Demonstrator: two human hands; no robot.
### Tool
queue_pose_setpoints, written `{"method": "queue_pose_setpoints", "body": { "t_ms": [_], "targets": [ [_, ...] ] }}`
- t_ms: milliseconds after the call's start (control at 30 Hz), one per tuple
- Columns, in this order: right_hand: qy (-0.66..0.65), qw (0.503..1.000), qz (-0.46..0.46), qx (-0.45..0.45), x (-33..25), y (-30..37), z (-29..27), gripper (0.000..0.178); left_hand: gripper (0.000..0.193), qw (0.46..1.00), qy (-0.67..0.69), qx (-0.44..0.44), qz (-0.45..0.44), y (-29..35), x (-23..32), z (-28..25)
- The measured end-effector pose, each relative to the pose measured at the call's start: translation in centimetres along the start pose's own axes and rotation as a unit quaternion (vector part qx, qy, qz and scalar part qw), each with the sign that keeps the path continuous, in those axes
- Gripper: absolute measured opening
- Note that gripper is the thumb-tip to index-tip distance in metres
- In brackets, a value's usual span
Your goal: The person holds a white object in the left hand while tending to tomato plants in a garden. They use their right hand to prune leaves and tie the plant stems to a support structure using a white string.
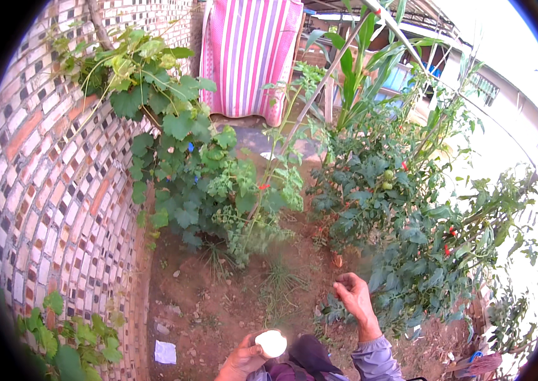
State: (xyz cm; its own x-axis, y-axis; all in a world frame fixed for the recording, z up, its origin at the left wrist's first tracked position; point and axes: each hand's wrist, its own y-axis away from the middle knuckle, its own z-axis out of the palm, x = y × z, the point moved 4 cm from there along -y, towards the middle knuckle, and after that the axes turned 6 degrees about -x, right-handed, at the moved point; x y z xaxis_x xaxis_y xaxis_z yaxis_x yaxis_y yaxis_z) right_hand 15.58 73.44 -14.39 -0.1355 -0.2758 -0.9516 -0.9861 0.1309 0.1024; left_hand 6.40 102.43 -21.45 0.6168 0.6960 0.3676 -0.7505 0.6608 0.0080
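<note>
My left hand (243, 359), at the lower middle, is closed around a small round white container (272, 343). Glare washes out its top, so its contents cannot be told. Out to the right, my right hand (356, 301) hangs over the soil beside the tomato plants (402, 222). Its fingers curl toward the thumb as in a pinch; whatever may be between them is too small to make out. Tufts of thin grassy leaves (282, 279) grow from the bare soil (212, 301) ahead of both hands.
A brick wall (59, 209) runs along the left, with a grapevine (180, 127) by it. Poles (329, 73) lean over the plants. A striped pink cloth (250, 60) hangs at the back. White paper (165, 352) lies lower left; a broom-like bundle (482, 365) lies lower right.
</note>
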Motion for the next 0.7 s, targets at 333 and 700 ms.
{"method": "queue_pose_setpoints", "body": {
  "t_ms": [333,700],
  "targets": [
    [0.029,0.939,-0.337,0.068,-28.2,-20.8,-2.7,0.033,0.073,0.982,-0.034,0.145,0.120,-0.5,2.1,-5.5],
    [0.034,0.912,-0.396,0.102,-39.3,-30.6,-3.8,0.032,0.071,0.957,-0.047,0.156,0.242,-4.2,1.7,-1.2]
  ]
}}
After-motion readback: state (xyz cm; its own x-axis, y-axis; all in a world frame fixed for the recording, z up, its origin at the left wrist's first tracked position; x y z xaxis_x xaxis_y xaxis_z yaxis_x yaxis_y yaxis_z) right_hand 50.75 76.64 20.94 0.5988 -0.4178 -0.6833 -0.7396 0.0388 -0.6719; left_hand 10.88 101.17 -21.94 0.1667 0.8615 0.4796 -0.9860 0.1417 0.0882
